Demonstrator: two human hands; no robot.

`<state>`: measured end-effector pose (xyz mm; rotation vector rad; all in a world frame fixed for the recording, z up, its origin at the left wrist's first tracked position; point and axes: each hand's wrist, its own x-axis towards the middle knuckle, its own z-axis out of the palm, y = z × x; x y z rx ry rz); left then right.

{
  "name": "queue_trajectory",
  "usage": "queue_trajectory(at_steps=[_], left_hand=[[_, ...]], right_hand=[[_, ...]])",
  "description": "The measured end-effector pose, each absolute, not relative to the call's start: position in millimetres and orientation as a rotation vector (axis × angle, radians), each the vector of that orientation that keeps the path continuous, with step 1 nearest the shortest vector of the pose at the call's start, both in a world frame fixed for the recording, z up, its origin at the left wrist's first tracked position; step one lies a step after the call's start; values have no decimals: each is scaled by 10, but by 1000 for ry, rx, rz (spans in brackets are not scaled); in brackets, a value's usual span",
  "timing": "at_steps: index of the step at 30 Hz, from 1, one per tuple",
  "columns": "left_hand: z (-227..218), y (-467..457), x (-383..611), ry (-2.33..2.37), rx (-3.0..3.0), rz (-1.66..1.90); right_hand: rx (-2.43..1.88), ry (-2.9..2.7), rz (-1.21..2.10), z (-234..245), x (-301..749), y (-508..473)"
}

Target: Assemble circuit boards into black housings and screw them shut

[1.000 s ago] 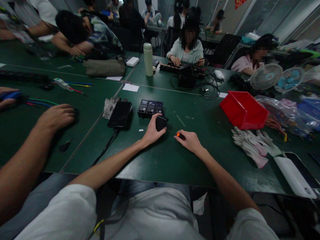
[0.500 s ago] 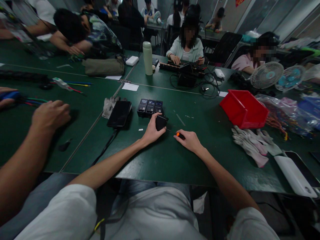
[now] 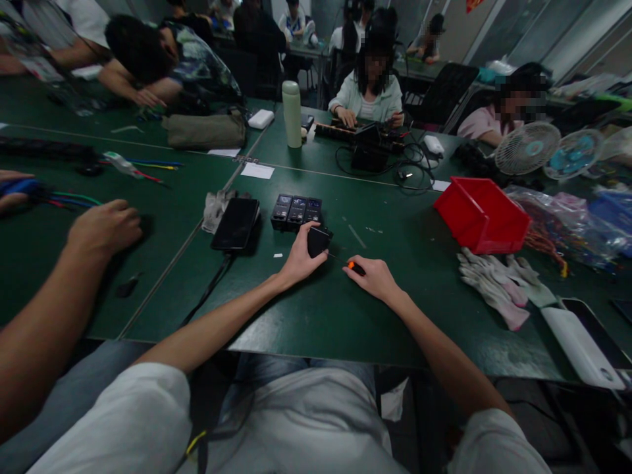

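Observation:
A small black box-shaped module (image 3: 318, 242) is gripped between the thumb and fingers of my left hand (image 3: 299, 259), a little above the green table (image 3: 296, 309). My right hand (image 3: 372, 278) is closed on a screwdriver (image 3: 356, 267) with an orange and black handle. Its thin shaft points left at the module; whether the tip touches it I cannot tell. Just beyond my left hand stands a row of similar black modules (image 3: 296, 212), side by side. To the left a black smartphone (image 3: 236, 224) with a cable leans on a crumpled pale glove (image 3: 216, 209).
On the right are a red bin (image 3: 481, 214), work gloves (image 3: 498, 283) and a white power bank (image 3: 582, 345). A pale green bottle (image 3: 291, 115) stands at the back. A co-worker's hand (image 3: 106, 227) rests at the left near coloured wires. Other people sit across the table.
My hands, the module and the screwdriver have hardly moved. The co-worker's hand at the left has shifted slightly to the right.

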<state>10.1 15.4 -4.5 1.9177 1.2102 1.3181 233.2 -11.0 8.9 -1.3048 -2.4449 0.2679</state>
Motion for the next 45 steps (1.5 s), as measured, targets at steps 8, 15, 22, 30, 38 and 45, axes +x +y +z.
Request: queue_trajectory(at_steps=[8, 15, 22, 30, 38, 45], left_hand=[[-61, 158, 98, 1213, 1918, 1322], [-62, 158, 93, 1217, 1913, 1318], [-67, 161, 97, 1222, 1909, 1310], [-73, 166, 92, 1213, 1904, 1316], [-60, 155, 94, 1202, 1903, 1330], [-57, 156, 95, 1203, 1903, 1320]], right_hand=[[-1266, -2421, 307, 92, 2341, -111], [-1290, -2388, 293, 78, 2343, -110], [-1283, -2388, 286, 90, 2337, -114], [-1276, -2395, 288, 93, 2345, -113], [-1286, -2406, 311, 109, 2340, -118], [-1298, -2406, 299, 95, 2337, -116]])
